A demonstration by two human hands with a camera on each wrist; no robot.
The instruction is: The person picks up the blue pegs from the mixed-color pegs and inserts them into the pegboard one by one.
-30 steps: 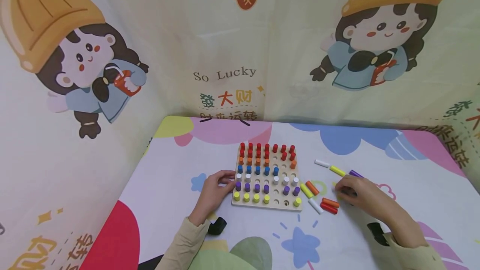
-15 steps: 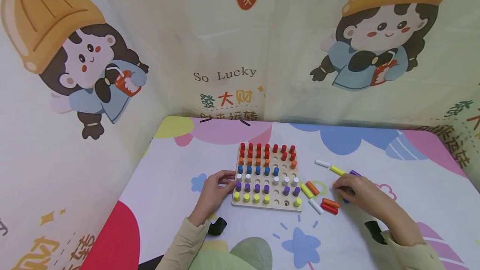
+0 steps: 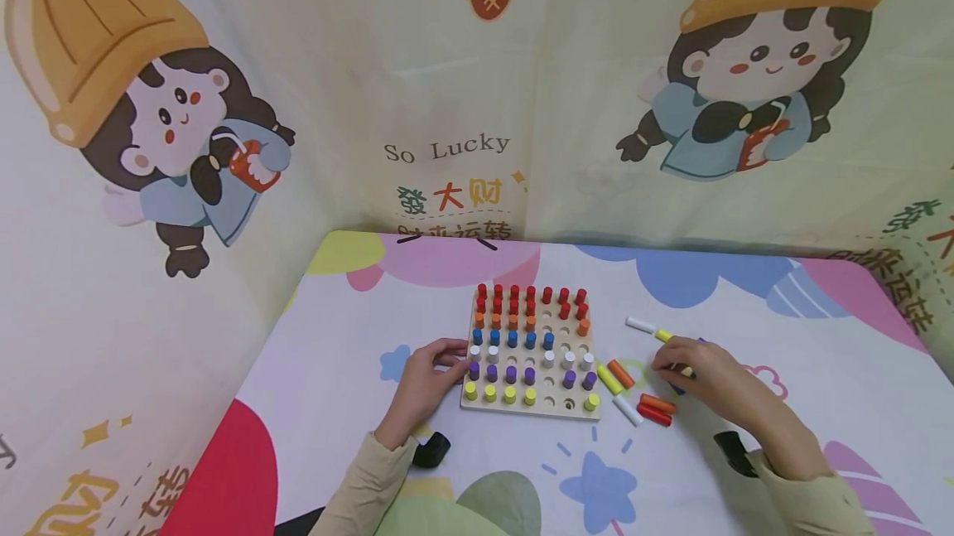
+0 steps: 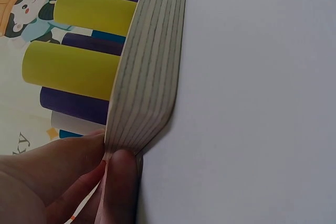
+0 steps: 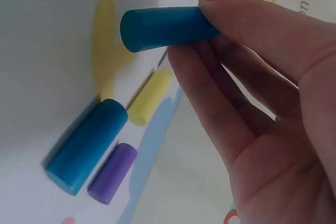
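Note:
A wooden pegboard (image 3: 529, 413) stands on the table, its rows filled with red, orange, blue, white, purple and yellow pegs and some bare holes. At its left side my left hand (image 3: 425, 383) grips the edge, thumb on one face and a finger against the layered side (image 4: 149, 61) in the left wrist view. My right hand (image 3: 711, 377) is over the loose pegs right of the board. Between thumb and fingertips it pinches a blue peg (image 5: 163, 27). Below lie another blue peg (image 5: 86, 148), a purple peg (image 5: 113, 174) and a yellow peg (image 5: 150, 98).
Between board and right hand lie an orange peg (image 3: 620, 373), a yellow peg (image 3: 609, 379), a white peg (image 3: 628, 411) and a red peg (image 3: 654, 414). Farther back is another white peg (image 3: 641, 324). A patterned curtain (image 3: 447, 64) hangs behind the table.
My right hand has shifted left toward the board, a blue peg now visible in its fingertips. The left hand and the board have stayed in place.

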